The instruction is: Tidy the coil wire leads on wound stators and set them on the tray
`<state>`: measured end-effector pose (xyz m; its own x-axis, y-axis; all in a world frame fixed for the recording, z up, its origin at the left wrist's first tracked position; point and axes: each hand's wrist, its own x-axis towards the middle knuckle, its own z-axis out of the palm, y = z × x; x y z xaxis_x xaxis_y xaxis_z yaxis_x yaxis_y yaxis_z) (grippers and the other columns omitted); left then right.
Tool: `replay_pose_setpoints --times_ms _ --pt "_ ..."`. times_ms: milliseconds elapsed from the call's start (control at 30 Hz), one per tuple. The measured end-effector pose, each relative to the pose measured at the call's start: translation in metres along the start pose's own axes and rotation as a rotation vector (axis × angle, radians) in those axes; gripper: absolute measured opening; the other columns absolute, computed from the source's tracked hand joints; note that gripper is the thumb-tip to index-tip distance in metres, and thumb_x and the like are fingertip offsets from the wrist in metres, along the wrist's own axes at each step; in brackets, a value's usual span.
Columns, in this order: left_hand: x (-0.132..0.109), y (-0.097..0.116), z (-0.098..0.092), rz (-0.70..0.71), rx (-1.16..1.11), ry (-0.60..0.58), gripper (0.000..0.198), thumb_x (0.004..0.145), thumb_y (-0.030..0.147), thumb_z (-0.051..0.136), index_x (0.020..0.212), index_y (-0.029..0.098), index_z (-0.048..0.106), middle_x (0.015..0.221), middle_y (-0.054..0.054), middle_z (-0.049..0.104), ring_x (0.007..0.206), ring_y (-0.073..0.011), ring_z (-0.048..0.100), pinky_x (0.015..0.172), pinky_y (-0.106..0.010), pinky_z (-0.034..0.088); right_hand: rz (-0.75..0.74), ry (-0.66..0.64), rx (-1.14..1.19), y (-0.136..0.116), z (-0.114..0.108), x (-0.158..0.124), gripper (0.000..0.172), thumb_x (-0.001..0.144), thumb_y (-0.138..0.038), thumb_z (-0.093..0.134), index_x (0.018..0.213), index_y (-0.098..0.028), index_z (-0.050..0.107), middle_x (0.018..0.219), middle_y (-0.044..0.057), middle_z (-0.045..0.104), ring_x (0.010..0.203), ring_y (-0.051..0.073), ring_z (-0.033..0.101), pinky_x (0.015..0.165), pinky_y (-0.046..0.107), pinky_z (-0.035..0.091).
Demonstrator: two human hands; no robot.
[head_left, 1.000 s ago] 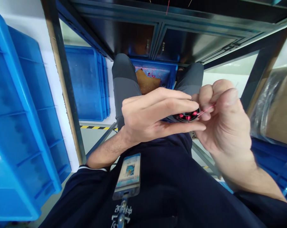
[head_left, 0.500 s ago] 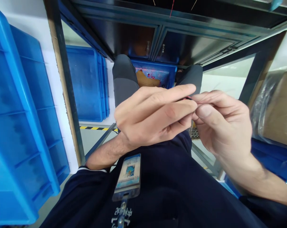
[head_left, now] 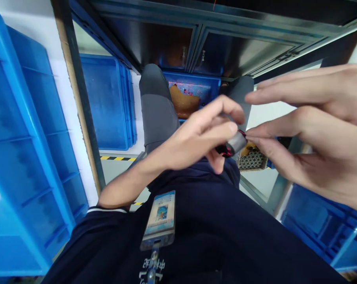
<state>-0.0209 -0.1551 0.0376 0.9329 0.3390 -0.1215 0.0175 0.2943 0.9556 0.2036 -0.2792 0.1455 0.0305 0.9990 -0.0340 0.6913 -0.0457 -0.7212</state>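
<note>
My left hand (head_left: 190,144) is closed round a small grey metal cylinder with a black end and red bits (head_left: 237,142), blurred by motion. Its kind I cannot make out. At the right end of this cylinder, the thumb and forefinger of my right hand (head_left: 311,126) pinch together, the other fingers stretched out. A red strip shows by those fingertips, but whatever lies between them is too small or smeared to name. Both hands are held above my lap.
Between my knees stands a blue bin (head_left: 209,88) with a brown piece (head_left: 183,100) and red scraps. A box of patterned small parts (head_left: 252,161) is at the right. Blue crates (head_left: 103,102) line the left. Dark cabinet doors (head_left: 240,55) face me under the bench edge.
My right hand has risen and come closer to the camera, its fingers spreading. My left hand has turned, so the grey cylinder now shows. More of the box at right is visible.
</note>
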Motion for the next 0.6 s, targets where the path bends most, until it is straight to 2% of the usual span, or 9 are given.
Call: replay_pose_setpoints --times_ms 67,133,200,267,300,367,433,500,600 --pt "0.005 -0.01 -0.006 -0.233 -0.161 -0.172 0.078 0.127 0.084 0.023 0.143 0.025 0.072 0.106 -0.008 0.091 0.065 -0.0209 0.08 0.061 -0.039 0.071 0.016 -0.114 -0.015 0.008 -0.008 -0.007 0.008 0.116 -0.039 0.09 0.123 -0.042 0.094 0.171 -0.006 0.084 0.155 0.033 0.082 0.14 0.049 0.07" --pt "0.001 -0.021 -0.008 -0.113 -0.007 0.066 0.096 0.12 0.1 0.016 0.146 0.026 0.072 0.109 -0.01 0.09 0.074 -0.0236 0.082 0.071 -0.047 0.075 0.136 -0.172 0.155 0.019 -0.008 -0.013 0.012 0.118 -0.045 0.089 0.121 -0.034 0.09 0.158 0.004 0.09 0.144 0.031 0.089 0.118 0.039 0.08" --pt "-0.01 -0.028 -0.003 0.131 0.2 0.395 0.091 0.104 0.113 0.06 0.144 0.033 0.076 0.125 -0.008 0.089 0.104 -0.0288 0.086 0.099 -0.056 0.079 0.251 -0.193 0.407 0.026 -0.003 -0.017 0.016 0.118 -0.045 0.09 0.113 -0.03 0.086 0.135 0.008 0.095 0.135 0.029 0.092 0.101 0.033 0.083" --pt "-0.022 -0.028 0.009 0.363 0.407 0.499 0.067 0.095 0.087 0.1 0.138 0.039 0.081 0.138 -0.004 0.087 0.125 -0.031 0.083 0.12 -0.06 0.073 0.306 -0.235 0.577 0.026 0.003 -0.018 0.016 0.117 -0.042 0.09 0.107 -0.03 0.085 0.124 0.008 0.095 0.125 0.029 0.094 0.095 0.033 0.084" --pt "-0.025 -0.027 0.016 0.473 0.496 0.468 0.048 0.099 0.065 0.105 0.133 0.04 0.083 0.141 -0.002 0.086 0.129 -0.0296 0.082 0.124 -0.057 0.07 0.305 -0.251 0.594 0.023 0.005 -0.018 0.015 0.117 -0.041 0.09 0.107 -0.031 0.085 0.125 0.008 0.095 0.123 0.029 0.094 0.095 0.034 0.084" --pt "-0.025 -0.023 0.026 0.62 0.553 0.359 0.023 0.112 0.031 0.089 0.132 0.039 0.082 0.139 -0.001 0.086 0.129 -0.0251 0.085 0.119 -0.05 0.073 0.245 -0.224 0.463 0.015 0.004 -0.018 0.009 0.115 -0.041 0.091 0.109 -0.034 0.088 0.141 0.007 0.091 0.128 0.029 0.091 0.109 0.039 0.084" --pt "-0.019 -0.022 0.029 0.466 0.337 0.221 0.022 0.121 0.036 0.074 0.143 0.036 0.074 0.136 -0.004 0.087 0.119 -0.0232 0.088 0.108 -0.046 0.078 0.149 -0.121 0.213 0.008 -0.001 -0.019 0.004 0.11 -0.04 0.096 0.111 -0.038 0.092 0.167 -0.001 0.082 0.148 0.032 0.084 0.135 0.047 0.074" --pt "-0.011 -0.023 0.022 0.172 0.122 0.05 0.04 0.13 0.063 0.053 0.148 0.031 0.07 0.123 -0.007 0.089 0.097 -0.022 0.089 0.089 -0.042 0.08 0.109 -0.064 0.058 0.007 -0.007 -0.022 0.007 0.107 -0.039 0.099 0.112 -0.041 0.093 0.185 -0.011 0.072 0.163 0.033 0.076 0.147 0.051 0.065" --pt "-0.009 -0.027 0.008 0.113 0.175 0.121 0.075 0.126 0.092 0.038 0.145 0.029 0.074 0.11 -0.008 0.089 0.082 -0.0227 0.086 0.074 -0.04 0.077 0.167 -0.163 0.178 0.017 -0.009 -0.026 0.009 0.114 -0.042 0.092 0.115 -0.035 0.088 0.171 -0.002 0.084 0.153 0.03 0.086 0.124 0.04 0.078"
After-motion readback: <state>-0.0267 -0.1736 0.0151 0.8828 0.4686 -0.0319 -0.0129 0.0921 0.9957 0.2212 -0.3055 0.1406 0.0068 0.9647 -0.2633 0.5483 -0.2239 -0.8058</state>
